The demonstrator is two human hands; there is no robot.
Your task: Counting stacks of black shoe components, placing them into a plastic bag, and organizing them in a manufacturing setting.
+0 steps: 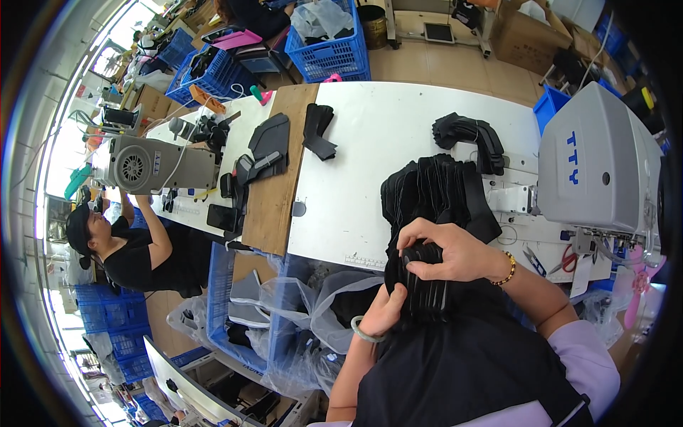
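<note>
A thick stack of black flat fabric pieces (425, 299) is held upright on edge against my body, at the table's near edge. My left hand (384, 311) is closed around the stack's left side. Over its top, my right hand (452, 250) pinches the upper edges between thumb and fingers. Just beyond the hands, a large pile of similar black pieces (430, 188) lies on the white table (363, 192), partly hidden behind my right hand. A curved bundle of black pieces (487, 142) rests farther back.
A grey sewing machine (597, 156) stands at right, with red-handled scissors (566, 259) nearby. A small black stack (319, 132) lies toward the back. Left are a wooden board (274, 192), another machine (153, 164) and a seated co-worker (135, 249). A blue crate (220, 295) holds plastic bags.
</note>
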